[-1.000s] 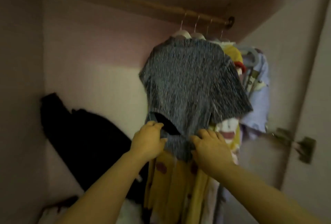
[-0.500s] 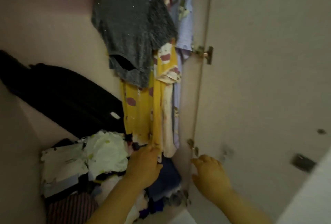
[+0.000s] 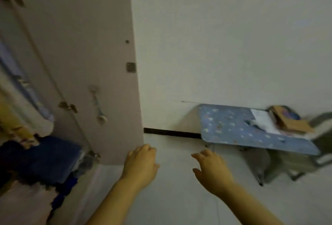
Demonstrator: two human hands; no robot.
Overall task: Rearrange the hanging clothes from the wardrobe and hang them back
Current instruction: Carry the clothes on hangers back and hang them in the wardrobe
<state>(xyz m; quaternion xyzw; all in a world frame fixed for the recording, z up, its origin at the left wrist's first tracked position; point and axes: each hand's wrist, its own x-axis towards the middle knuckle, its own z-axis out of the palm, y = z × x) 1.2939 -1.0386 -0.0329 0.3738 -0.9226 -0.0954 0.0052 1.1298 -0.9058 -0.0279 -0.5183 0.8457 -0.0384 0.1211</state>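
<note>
**Presently idle: two empty hands beside the open wardrobe door**

Head view, looking down and to the right of the wardrobe. At the far left edge, blurred, the soft hanging clothes (image 3: 17, 104) in yellow, cream and lilac cloth drop inside the cabinet. Below them lies a heap of dark blue folded fabric (image 3: 43, 156). The tall, pale pink board wardrobe door (image 3: 86, 54) stands open, with a brass-coloured hinge (image 3: 67, 107) on its inner side.

The left hand (image 3: 142, 163) hangs at the door's lower corner, fingers loosely curled and grasping nothing. Whether the fingertips touch the board cannot be told. The right hand (image 3: 212, 169) hovers over the pale floor (image 3: 179, 203), fingers relaxed and spread, likewise empty and well apart from the clothes. To the right, a blue, pale-speckled folding table (image 3: 239, 129) stands beside the white plaster wall (image 3: 233, 36), with papers and cardboard at its far end.

Handling, as a judgement: the garments look thin and limp, hence light, with no stiffness to push against. Gripped at the hem they would probably only stretch or slip from their supports. The sounder hold is high — at the shoulders, or at whatever hook carries each piece — but rail and hangers lie outside the frame and cannot be checked. The long yellow piece seems likely to drag over the blue heap, so it calls for a lift before any sideways shift. Nothing appears fragile; snagging on the hinge is the likelier fault.
</note>
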